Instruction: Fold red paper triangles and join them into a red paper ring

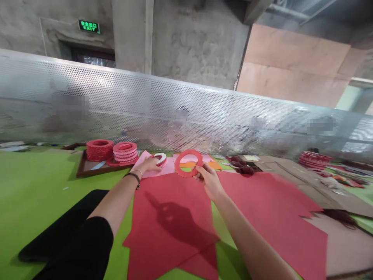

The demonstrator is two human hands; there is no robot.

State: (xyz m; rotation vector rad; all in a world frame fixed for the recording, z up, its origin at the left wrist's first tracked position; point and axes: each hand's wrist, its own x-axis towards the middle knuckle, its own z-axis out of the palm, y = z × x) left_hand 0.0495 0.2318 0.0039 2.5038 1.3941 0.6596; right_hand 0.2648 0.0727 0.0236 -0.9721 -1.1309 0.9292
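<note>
My right hand pinches the lower right edge of a flat red paper ring with a scalloped rim. The ring is held upright above the far end of the red sheets. Farther left, my left hand has its fingers around the near left side of a small stack of white and red rings. That stack is over a pink sheet; whether it is lifted cannot be made out. A shadow of a hand and ring falls on the red sheets.
A brown tray on the left bears a red ring stack and a pink-and-red ring stack. A black flat object lies nearer. More red paper, cardboard and dark red yarn lie right. A perforated metal screen stands behind.
</note>
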